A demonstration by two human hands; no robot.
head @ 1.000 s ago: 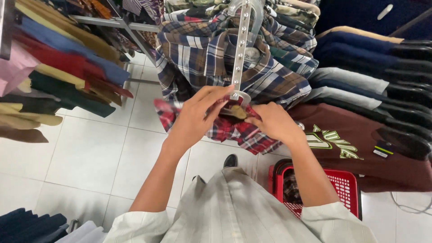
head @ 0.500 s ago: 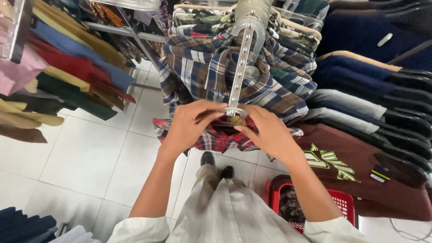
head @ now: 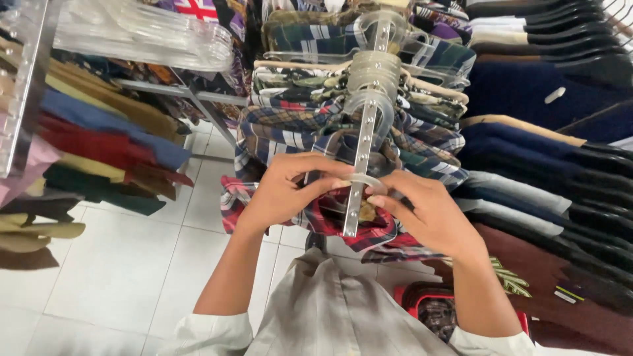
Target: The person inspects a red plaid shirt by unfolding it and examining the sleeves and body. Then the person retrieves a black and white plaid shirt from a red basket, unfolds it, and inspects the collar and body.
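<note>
Left hand [head: 287, 191] and right hand [head: 428, 214] both pinched on clear hanger hook [head: 361, 181] at metal display arm [head: 359, 165]; red plaid shirt [head: 343, 227] hung just beneath fingers; red basket [head: 422, 306] below right wrist.

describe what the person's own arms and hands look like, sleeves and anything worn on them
Both forearms are bare; the pale off-white shirt sleeves are rolled up near the elbows, with a folded cuff showing on each side. The left hand and right hand wear no gloves. No rings, watch or bracelet show in this view.
</note>
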